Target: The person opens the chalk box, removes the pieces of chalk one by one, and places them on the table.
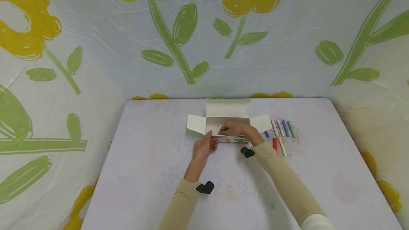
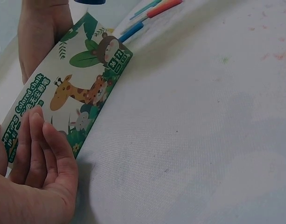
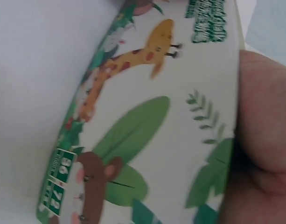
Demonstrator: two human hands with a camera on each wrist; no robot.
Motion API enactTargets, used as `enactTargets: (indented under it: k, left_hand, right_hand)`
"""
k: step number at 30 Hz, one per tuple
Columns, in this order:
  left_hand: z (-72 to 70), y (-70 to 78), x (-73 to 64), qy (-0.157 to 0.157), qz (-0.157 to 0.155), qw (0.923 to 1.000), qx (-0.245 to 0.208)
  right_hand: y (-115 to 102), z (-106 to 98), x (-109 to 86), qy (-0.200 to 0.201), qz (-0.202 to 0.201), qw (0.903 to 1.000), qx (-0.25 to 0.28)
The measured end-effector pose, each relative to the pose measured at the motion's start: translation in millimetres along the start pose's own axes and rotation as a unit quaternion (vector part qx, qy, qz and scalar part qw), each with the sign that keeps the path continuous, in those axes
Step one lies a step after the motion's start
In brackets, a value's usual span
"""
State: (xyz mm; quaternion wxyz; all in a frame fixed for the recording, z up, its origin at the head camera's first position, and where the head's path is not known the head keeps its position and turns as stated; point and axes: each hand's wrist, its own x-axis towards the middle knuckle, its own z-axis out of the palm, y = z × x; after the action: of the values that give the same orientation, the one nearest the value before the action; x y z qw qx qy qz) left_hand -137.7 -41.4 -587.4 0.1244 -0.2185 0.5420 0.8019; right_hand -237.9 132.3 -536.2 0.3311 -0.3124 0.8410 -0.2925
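An open cardboard chalk box [image 1: 228, 139] stands on the table, flaps spread, its lid raised at the back. Animal pictures and the words "Colored chalk" show on its front in the left wrist view. My left hand [image 1: 202, 148] holds the box near its front left corner, fingers against the front face and thumb at the top edge. Over the front wall, my right hand [image 1: 234, 129] reaches down into the box. Its fingertips are partly hidden, and whether they hold anything cannot be seen. In the right wrist view the box front [image 3: 133, 84] hides the fingers.
Right of the box lie several chalk sticks, among them a green chalk [image 1: 291, 129], a blue chalk [image 1: 285, 128], a red chalk [image 1: 275, 144] and a pale yellow chalk [image 1: 282, 147]. The white table [image 1: 143, 173] has faint coloured smudges. Flower-patterned cloth [image 1: 121, 45] hangs behind.
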Motion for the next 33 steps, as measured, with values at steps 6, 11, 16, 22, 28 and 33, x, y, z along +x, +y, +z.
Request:
enactTargets:
  k: [6,11,16,22,28,33]
  left_hand:
    - [1.4,2.0,-2.9,0.0,0.004,1.0,0.002]
    - [1.0,2.3,-1.9,-0.002,0.002,1.0,-0.002]
    - [0.7,2.7,-1.0,-0.004,-0.001,1.0,-0.005]
    - [1.6,2.4,-0.9,-0.003,0.002,1.0,-0.004]
    - [1.2,-0.7,0.1,0.001,0.003,1.0,0.001]
    - [1.1,-2.2,0.6,0.004,0.002,1.0,0.001]
  right_hand:
    - [5.0,-8.0,-5.9,-0.036,0.005,0.9993,0.012]
    - [2.0,-14.9,-16.1,-0.028,0.002,0.9992,0.027]
    - [1.2,-18.7,-24.6,-0.026,0.003,0.9986,0.046]
    - [5.5,-17.7,-24.3,-0.026,0.014,0.9988,0.038]
    - [7.4,-12.4,-16.8,-0.028,0.052,0.9982,0.003]
    - [9.8,-9.3,-14.7,-0.033,0.038,0.9987,-0.01]
